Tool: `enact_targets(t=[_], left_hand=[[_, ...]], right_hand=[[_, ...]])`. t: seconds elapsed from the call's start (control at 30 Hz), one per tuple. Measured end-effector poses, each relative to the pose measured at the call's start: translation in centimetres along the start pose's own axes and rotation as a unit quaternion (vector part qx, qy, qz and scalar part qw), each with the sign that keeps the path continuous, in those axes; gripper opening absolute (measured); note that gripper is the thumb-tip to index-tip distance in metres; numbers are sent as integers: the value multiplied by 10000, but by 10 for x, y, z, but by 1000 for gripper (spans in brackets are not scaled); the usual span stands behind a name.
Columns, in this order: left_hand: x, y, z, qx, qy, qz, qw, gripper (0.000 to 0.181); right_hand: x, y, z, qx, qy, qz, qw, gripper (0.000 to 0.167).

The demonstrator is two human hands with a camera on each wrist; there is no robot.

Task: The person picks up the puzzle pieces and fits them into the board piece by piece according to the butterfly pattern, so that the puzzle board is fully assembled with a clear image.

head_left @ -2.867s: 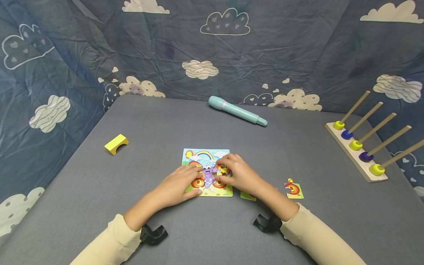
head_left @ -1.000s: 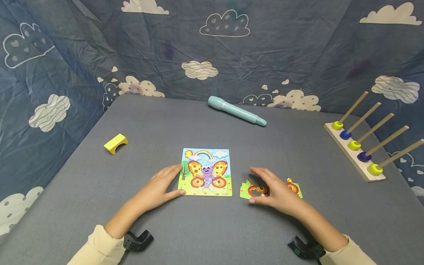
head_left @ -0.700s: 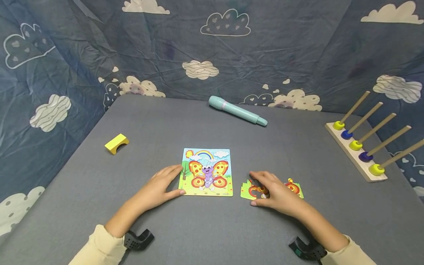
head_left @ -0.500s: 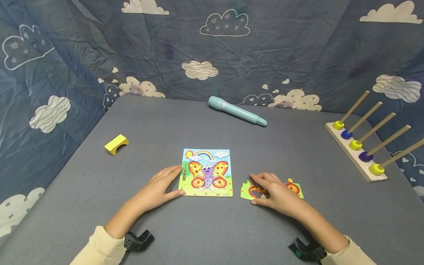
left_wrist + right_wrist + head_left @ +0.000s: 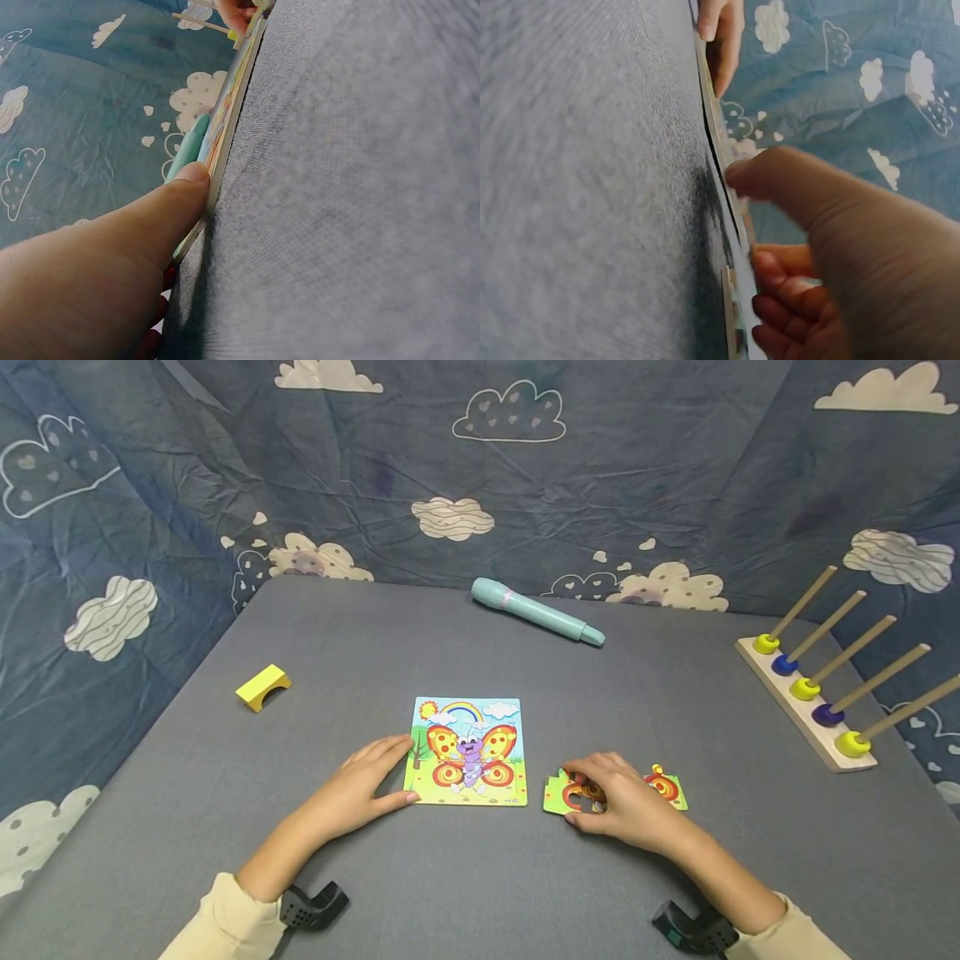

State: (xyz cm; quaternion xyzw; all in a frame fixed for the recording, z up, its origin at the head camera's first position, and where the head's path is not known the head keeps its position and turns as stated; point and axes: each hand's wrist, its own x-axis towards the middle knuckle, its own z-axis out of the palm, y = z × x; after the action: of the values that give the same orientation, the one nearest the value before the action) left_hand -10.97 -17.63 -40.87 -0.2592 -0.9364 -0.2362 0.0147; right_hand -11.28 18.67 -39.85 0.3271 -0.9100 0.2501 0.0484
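A square butterfly puzzle (image 5: 471, 756) lies flat on the grey table, its picture whole. My left hand (image 5: 352, 793) rests at its left edge, fingers fairly straight; in the left wrist view the thumb (image 5: 184, 180) touches the board's edge. To the right of the puzzle, my right hand (image 5: 630, 802) curves over loose puzzle pieces, thumb and fingers pinching one puzzle piece (image 5: 594, 792) that is partly hidden below the palm. That piece lies against a green-edged piece (image 5: 555, 796) on its left. Another piece (image 5: 667, 788) with a red-and-yellow swirl shows behind the right hand.
A yellow arch block (image 5: 262, 685) stands at the left. A teal toy microphone (image 5: 536, 610) lies near the back edge. At the right is a wooden peg stand (image 5: 810, 710) with yellow and blue rings. A cloud-patterned cloth (image 5: 375, 468) hangs behind.
The right hand has left the puzzle for the loose pieces, and its thumb and fingers have closed in. The gap between two pieces has narrowed. The left hand has slid to the board's left edge.
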Motion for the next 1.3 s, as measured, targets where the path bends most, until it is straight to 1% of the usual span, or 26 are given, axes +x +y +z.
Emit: enact_targets(t=[0.1, 0.2, 0.33, 0.47, 0.53, 0.63, 0.7, 0.77, 0.97, 1.1, 1.3], left_hand=[[0, 0, 0, 29, -22, 7, 10000, 69], [0, 0, -1, 12, -99, -7, 10000, 70], [-1, -1, -2, -29, -184, 34, 9998, 70], [-1, -2, -4, -102, -269, 75, 9996, 68], [-2, -2, -5, -145, -306, 75, 9994, 68], [-2, -3, -5, -181, -331, 89, 9993, 68], [-2, -4, -5, -183, -314, 108, 9993, 68], [-2, -4, -5, -184, -299, 131, 9993, 67], [-2, -5, -5, -217, -335, 85, 9992, 67], [-2, -5, -5, -235, -301, 126, 9992, 66], [-1, -6, -5, -229, -223, 303, 9990, 62]], right_hand=[[3, -6, -3, 136, 90, -56, 9999, 49], [9, -17, -7, 218, 148, -148, 9995, 49], [22, -36, -9, 297, 310, -411, 9982, 53], [38, -54, -2, 509, 563, -651, 9950, 58], [47, -61, 4, 657, 644, -690, 9934, 58], [59, -69, 16, 803, 663, -686, 9922, 56], [67, -71, 26, 862, 604, -658, 9923, 55], [73, -73, 36, 796, 492, -636, 9936, 56], [85, -78, 60, 381, 67, -570, 9976, 55], [91, -82, 66, 273, -162, -453, 9985, 54], [97, -85, 67, 274, -475, -172, 9983, 57]])
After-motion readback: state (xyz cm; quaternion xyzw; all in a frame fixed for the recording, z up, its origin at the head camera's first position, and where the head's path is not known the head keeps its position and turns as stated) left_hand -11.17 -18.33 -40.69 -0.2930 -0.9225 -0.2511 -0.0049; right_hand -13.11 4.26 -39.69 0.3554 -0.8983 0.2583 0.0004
